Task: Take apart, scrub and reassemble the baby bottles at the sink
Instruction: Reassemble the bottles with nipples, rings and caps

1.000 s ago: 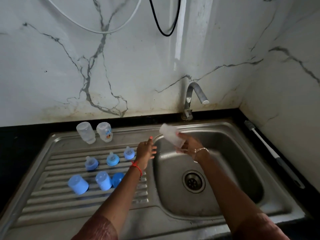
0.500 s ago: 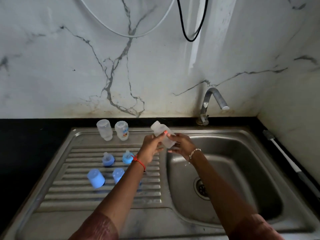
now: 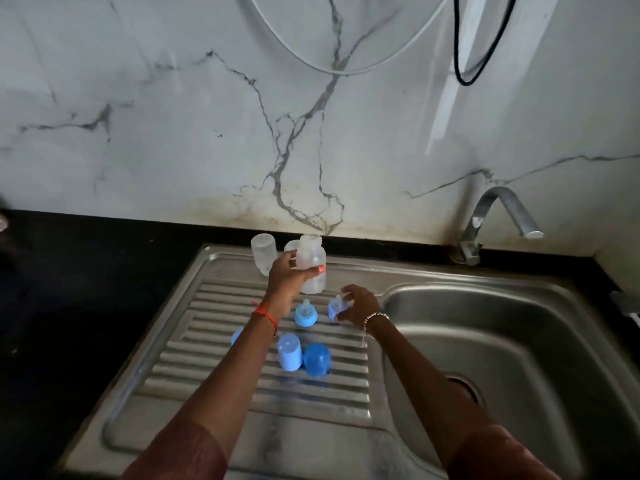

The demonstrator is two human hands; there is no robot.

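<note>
Our left hand (image 3: 286, 277) curls round the middle of the clear plastic baby bottle (image 3: 312, 258), upright at the back of the ribbed steel draining board (image 3: 214, 306), probably light and slippery, and our right hand (image 3: 358, 304) pinches 1 small blue teat ring (image 3: 334, 307).

Brushed steel on the sink (image 3: 519, 341), dull sheen, the drainboard (image 3: 207, 341) ribbed. Polished metal tap (image 3: 498, 209). Glossy veined marble wall (image 3: 173, 133), grimy along the bottom. The counter (image 3: 86, 289) is black, matt. The bottle (image 3: 311, 261) is frosted see-through plastic; caps (image 3: 289, 355) smooth blue plastic; collar (image 3: 334, 306) paler plastic.
</note>
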